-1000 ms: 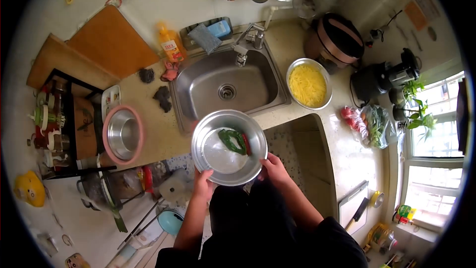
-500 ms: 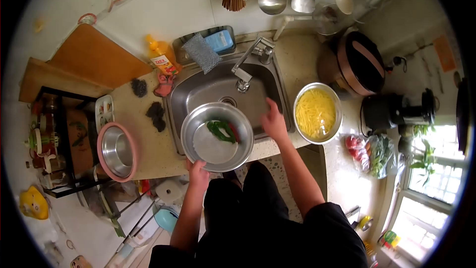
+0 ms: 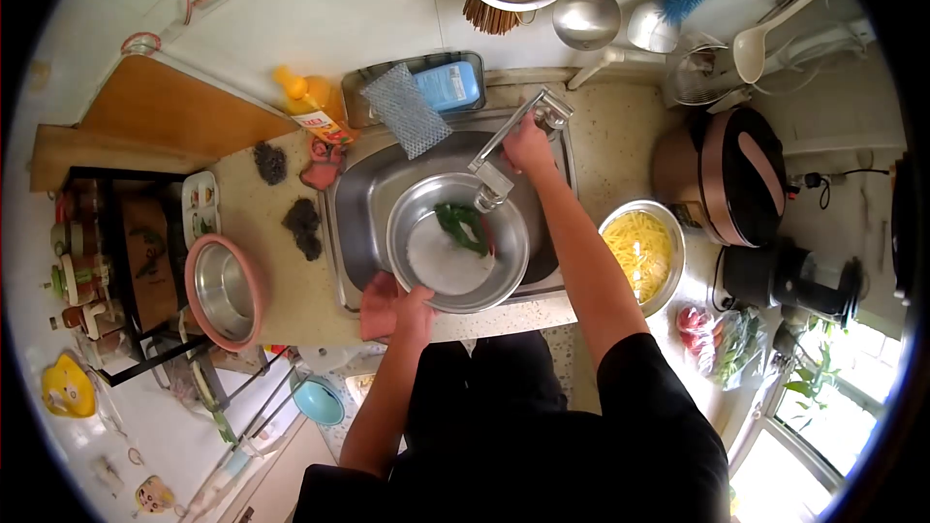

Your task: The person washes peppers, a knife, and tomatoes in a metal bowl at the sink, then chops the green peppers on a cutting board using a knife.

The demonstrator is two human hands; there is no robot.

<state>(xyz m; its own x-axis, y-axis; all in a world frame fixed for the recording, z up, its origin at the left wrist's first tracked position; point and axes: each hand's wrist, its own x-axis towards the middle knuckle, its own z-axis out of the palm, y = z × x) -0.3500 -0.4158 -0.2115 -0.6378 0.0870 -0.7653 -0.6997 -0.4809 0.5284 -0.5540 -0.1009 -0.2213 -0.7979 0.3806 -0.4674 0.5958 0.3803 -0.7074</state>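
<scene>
My left hand [image 3: 413,314] grips the near rim of a metal basin [image 3: 412,266], held over the front of the sink. Inside the basin lie green peppers [image 3: 461,228] with a bit of red at their side. My right hand [image 3: 529,147] is closed at the faucet [image 3: 504,140], near its base; part of the fingers is hidden behind the metal. The spout's end hangs above the basin's right half. Below is the steel sink [image 3: 363,196]. A reddish cloth [image 3: 378,306] hangs over the counter edge beside my left hand.
Right of the sink stands a bowl of yellow shreds [image 3: 639,250], with a rice cooker [image 3: 722,174] behind it. A pink-rimmed bowl [image 3: 254,305] sits at the left. Behind the sink are an orange bottle [image 3: 315,114] and a mesh cloth [image 3: 405,111]. Ladles [image 3: 588,17] hang on the wall.
My right hand has moved from over the sink's right side up to the faucet. The basin, still in my left hand, now sits under the spout.
</scene>
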